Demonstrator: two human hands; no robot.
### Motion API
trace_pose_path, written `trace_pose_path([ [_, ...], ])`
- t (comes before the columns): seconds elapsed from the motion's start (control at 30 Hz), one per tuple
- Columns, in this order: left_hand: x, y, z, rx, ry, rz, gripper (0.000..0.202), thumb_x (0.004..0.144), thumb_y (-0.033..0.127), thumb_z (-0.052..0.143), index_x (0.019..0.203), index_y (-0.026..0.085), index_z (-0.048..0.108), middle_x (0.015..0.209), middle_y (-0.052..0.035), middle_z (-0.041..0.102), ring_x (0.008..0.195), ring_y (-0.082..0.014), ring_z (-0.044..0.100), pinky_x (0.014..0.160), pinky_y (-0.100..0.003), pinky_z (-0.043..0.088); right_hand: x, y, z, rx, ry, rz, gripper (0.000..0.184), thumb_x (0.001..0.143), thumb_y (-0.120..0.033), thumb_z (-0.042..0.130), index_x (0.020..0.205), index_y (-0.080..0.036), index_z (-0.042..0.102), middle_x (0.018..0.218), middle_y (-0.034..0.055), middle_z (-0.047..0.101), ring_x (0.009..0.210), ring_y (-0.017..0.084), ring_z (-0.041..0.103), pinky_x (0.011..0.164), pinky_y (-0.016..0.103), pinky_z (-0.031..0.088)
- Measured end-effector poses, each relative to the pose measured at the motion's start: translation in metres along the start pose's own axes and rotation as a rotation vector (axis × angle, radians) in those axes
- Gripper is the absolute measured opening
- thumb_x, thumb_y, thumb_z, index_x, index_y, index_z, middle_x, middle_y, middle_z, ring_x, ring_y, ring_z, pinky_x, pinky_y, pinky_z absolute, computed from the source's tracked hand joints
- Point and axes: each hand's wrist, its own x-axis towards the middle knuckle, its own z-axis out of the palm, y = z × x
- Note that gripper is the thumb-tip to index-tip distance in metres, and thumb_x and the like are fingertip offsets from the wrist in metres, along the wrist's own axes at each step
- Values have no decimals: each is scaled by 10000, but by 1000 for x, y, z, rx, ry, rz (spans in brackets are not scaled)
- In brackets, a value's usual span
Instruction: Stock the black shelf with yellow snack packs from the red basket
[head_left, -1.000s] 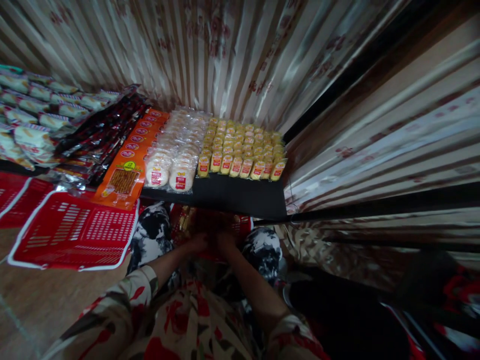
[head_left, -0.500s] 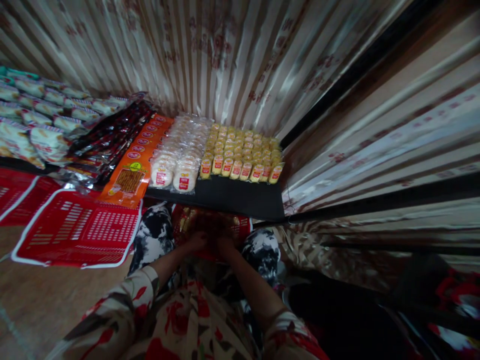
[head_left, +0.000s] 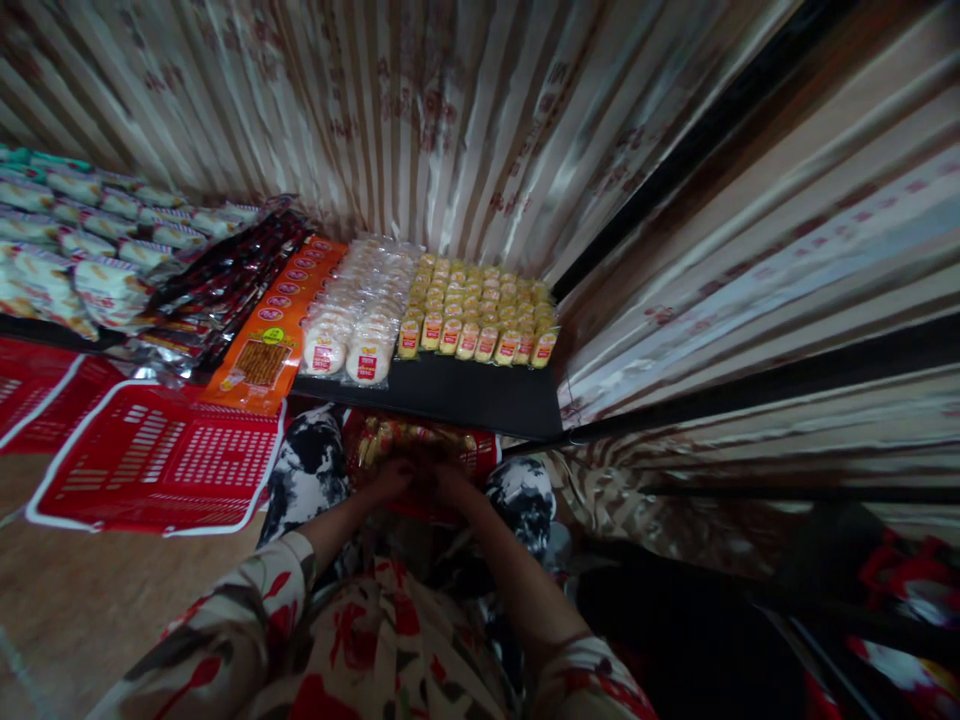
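Note:
My left hand (head_left: 391,481) and my right hand (head_left: 448,484) meet inside a red basket (head_left: 480,458) that rests on my lap, among small yellow snack packets (head_left: 390,437). Both hands are dark and partly blurred, with the fingers curled close together; what they grip cannot be made out. Beyond the basket a black shelf (head_left: 465,395) carries rows of yellow packets (head_left: 480,315), round white packets (head_left: 358,315) and orange packets (head_left: 279,320).
An empty red basket (head_left: 150,460) lies on the wooden floor at left, with another at the far left. Dark red packets (head_left: 225,285) and white packets (head_left: 67,250) fill the left shelf. Striped floral curtains (head_left: 465,120) close off the back and right.
The view has shifted slightly, so the shelf sits a little lower and further left. My hands stay together in the lap basket, moving only slightly.

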Motion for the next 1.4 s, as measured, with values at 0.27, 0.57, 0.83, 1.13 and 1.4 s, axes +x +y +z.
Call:
trace_pose_path([
  [0.27, -10, 14, -8, -127, 14, 21, 357, 651, 65, 509, 965, 141, 661, 1028, -72, 692, 989, -220, 615, 894, -330, 463, -1, 9, -24, 265, 96, -44, 419, 812, -147, 464, 1219, -191, 554, 1193, 81, 618, 1083, 198, 570, 935, 318, 423],
  [0.57, -44, 36, -5, -574, -48, 97, 270, 617, 231, 667, 881, 174, 670, 962, -52, 705, 938, -239, 623, 859, -355, 468, -19, -2, -38, 930, 186, -86, 461, 754, -233, 536, 1215, -233, 539, 1061, 37, 646, 953, 169, 599, 823, 320, 486],
  [0.83, -60, 52, -15, -696, 88, 104, 360, 600, 250, 684, 940, 171, 597, 827, -31, 683, 776, -184, 639, 723, -297, 487, -27, -24, -58, 1329, 143, -65, 486, 602, -344, 732, 1047, -205, 593, 943, 33, 665, 842, 159, 621, 755, 285, 480],
  [1.13, -63, 83, -26, -603, 313, 183, 372, 627, 157, 578, 998, 148, 545, 879, -32, 644, 604, -88, 565, 565, -203, 448, -34, -35, -75, 1532, 301, -1, 466, 538, -374, 796, 938, -207, 625, 881, 20, 682, 806, 153, 638, 738, 276, 502],
  [1.4, -68, 88, -38, -257, 362, 432, 385, 676, 74, 473, 1014, 191, 613, 1000, -52, 623, 809, -132, 599, 730, -264, 499, -33, -32, -63, 1605, 405, 146, 419, 584, -388, 743, 926, -210, 579, 935, 36, 650, 826, 164, 638, 736, 287, 524],
])
